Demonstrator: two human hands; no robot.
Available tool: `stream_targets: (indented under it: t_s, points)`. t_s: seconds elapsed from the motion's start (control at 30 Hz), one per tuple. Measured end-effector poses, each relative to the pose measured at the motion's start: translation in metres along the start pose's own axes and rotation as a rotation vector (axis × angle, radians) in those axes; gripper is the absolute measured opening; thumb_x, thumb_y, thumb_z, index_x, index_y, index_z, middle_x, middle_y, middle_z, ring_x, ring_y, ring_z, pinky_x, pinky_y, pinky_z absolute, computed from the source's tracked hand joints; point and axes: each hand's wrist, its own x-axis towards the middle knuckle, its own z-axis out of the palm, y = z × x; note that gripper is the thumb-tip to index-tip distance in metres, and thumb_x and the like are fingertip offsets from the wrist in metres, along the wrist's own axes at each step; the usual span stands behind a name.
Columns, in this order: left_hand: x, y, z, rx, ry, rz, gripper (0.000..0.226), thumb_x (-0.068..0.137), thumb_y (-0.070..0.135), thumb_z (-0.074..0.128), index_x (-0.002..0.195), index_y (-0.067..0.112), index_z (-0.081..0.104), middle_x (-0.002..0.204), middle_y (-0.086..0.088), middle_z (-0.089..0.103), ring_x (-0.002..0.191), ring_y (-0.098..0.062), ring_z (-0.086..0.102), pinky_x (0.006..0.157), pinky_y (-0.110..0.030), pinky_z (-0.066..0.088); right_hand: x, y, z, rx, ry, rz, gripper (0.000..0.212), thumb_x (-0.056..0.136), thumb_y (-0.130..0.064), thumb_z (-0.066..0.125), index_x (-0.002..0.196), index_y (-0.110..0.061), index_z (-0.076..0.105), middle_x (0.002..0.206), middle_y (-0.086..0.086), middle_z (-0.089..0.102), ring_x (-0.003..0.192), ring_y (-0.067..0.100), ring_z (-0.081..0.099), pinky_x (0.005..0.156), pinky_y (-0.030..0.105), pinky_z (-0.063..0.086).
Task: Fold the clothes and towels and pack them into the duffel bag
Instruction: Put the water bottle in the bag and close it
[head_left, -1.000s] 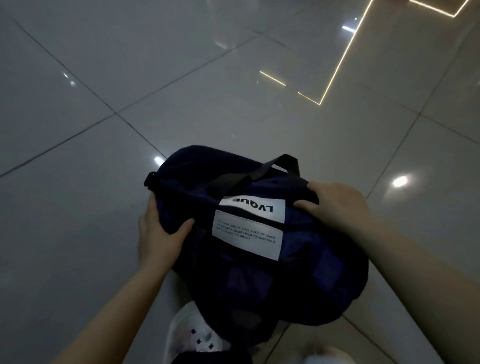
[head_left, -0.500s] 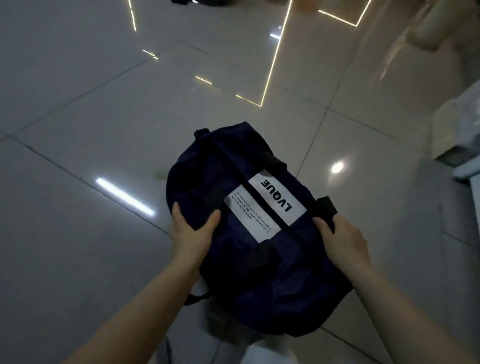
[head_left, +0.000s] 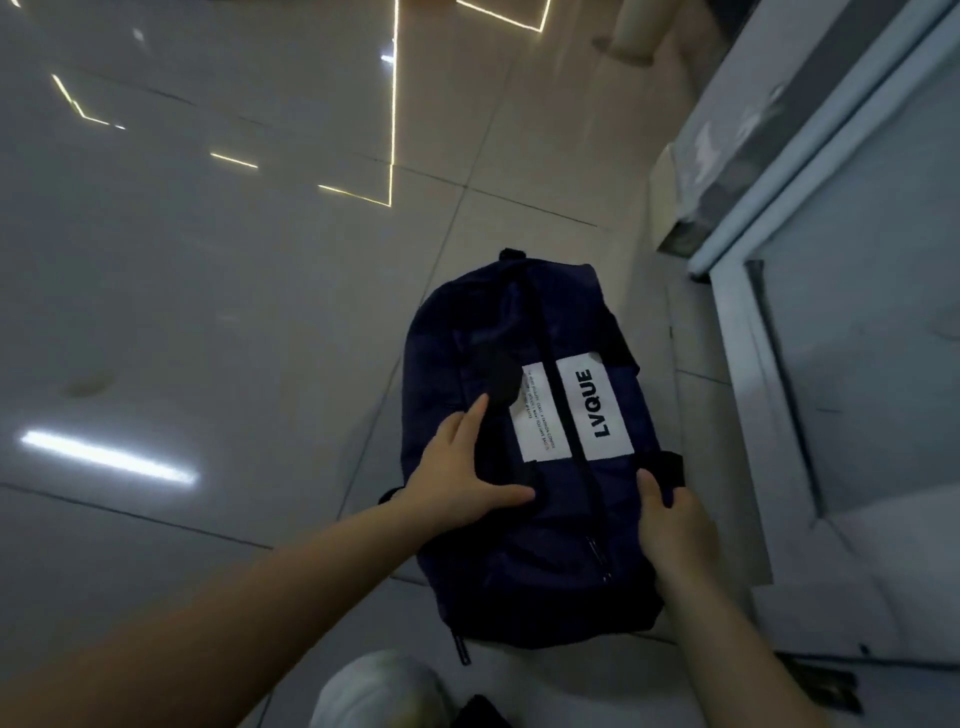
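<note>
The navy duffel bag (head_left: 524, 457) lay zipped on the tiled floor (head_left: 208, 312); left hand (head_left: 462, 473) pressed flat, fingers spread, right hand (head_left: 675, 525) clutched its edge. Best to steady it before unzipping.

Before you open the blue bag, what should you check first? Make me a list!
1. Duffel bag lies flat on the floor: ok.
2. Left hand rests on top, steadying it: ok.
3. Right hand grips the near right edge: ok.
4. Zipper faces up, within reach: ok.
5. Zipper open: not ok, looks closed.
6. Folded clothes ready nearby: cannot tell.
</note>
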Motion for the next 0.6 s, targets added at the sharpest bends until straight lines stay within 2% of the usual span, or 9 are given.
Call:
stream_targets:
  t_s: [0.1, 0.23, 0.33, 0.4, 0.43, 0.5, 0.57, 0.6]
  points:
    - [0.006, 0.016, 0.018, 0.247, -0.089, -0.116, 0.119, 0.066, 0.064, 0.074, 0.148, 0.043, -0.01, 0.159, -0.002, 0.002, 0.145, -0.03, 0.01, 0.115, -0.053, 0.022, 0.005, 0.022, -0.015, 0.105, 0.055, 0.101, 0.059, 0.099, -0.049, 0.038, 0.125, 0.003, 0.05, 0.12, 0.021, 0.057, 0.091, 0.029, 0.053, 0.077, 0.037, 0.046]
    - [0.012, 0.05, 0.019, 0.337, -0.306, -0.307, 0.116, 0.068, 0.07, 0.069, 0.15, 0.038, -0.007, 0.157, -0.012, -0.013, 0.142, -0.041, 0.015, 0.113, -0.051, 0.03, 0.006, 0.038, -0.038, 0.112, 0.129, 0.137, 0.058, 0.098, -0.05, 0.036, 0.118, 0.001, 0.053, 0.114, 0.02, 0.059, 0.087, 0.029, 0.053, 0.076, 0.037, 0.045]
    - [0.003, 0.085, 0.026, 0.643, -0.332, -0.232, 0.11, 0.073, 0.077, 0.057, 0.151, 0.035, -0.007, 0.155, -0.015, -0.026, 0.141, -0.048, 0.013, 0.115, -0.051, 0.025, -0.007, 0.048, -0.053, 0.165, 0.103, 0.13, 0.053, 0.097, -0.051, 0.041, 0.116, -0.003, 0.054, 0.109, 0.008, 0.057, 0.096, 0.032, 0.056, 0.08, 0.039, 0.047]
    - [-0.003, 0.112, 0.036, 0.765, -0.409, -0.16, 0.107, 0.079, 0.071, 0.055, 0.152, 0.028, -0.012, 0.158, -0.017, -0.015, 0.142, -0.045, 0.014, 0.116, -0.046, 0.023, -0.016, 0.057, -0.057, 0.198, 0.028, 0.114, 0.044, 0.092, -0.049, 0.054, 0.106, -0.007, 0.056, 0.107, 0.011, 0.063, 0.092, 0.03, 0.06, 0.082, 0.042, 0.051]
    - [-0.005, 0.123, 0.043, 0.768, -0.431, -0.14, 0.107, 0.082, 0.066, 0.056, 0.152, 0.023, -0.012, 0.159, -0.016, -0.003, 0.143, -0.041, 0.017, 0.114, -0.043, 0.023, -0.023, 0.059, -0.057, 0.217, -0.023, 0.112, 0.043, 0.086, -0.049, 0.063, 0.103, -0.01, 0.056, 0.104, 0.012, 0.065, 0.089, 0.029, 0.061, 0.083, 0.044, 0.052]
    - [-0.003, 0.135, 0.052, 0.702, -0.392, -0.124, 0.107, 0.083, 0.063, 0.059, 0.153, 0.019, -0.009, 0.159, -0.014, 0.009, 0.143, -0.038, 0.018, 0.114, -0.043, 0.022, -0.034, 0.061, -0.054, 0.271, -0.128, 0.107, 0.06, 0.07, -0.051, 0.078, 0.112, -0.014, 0.056, 0.106, 0.006, 0.066, 0.092, 0.025, 0.063, 0.086, 0.044, 0.053]
    - [-0.002, 0.124, 0.058, 0.542, -0.249, -0.118, 0.107, 0.078, 0.065, 0.062, 0.153, 0.027, -0.004, 0.159, -0.011, 0.002, 0.143, -0.041, 0.012, 0.114, -0.053, 0.022, -0.042, 0.061, -0.049, 0.377, -0.198, 0.126, 0.078, 0.061, -0.048, 0.085, 0.126, -0.02, 0.052, 0.114, 0.001, 0.065, 0.1, 0.023, 0.063, 0.091, 0.045, 0.052]
    - [-0.005, 0.108, 0.062, 0.432, -0.144, -0.145, 0.106, 0.075, 0.067, 0.063, 0.152, 0.032, -0.001, 0.159, -0.009, -0.002, 0.144, -0.04, 0.007, 0.113, -0.058, 0.022, -0.046, 0.061, -0.048, 0.437, -0.219, 0.14, 0.074, 0.064, -0.041, 0.086, 0.126, -0.023, 0.051, 0.114, -0.001, 0.064, 0.1, 0.022, 0.062, 0.092, 0.045, 0.052]
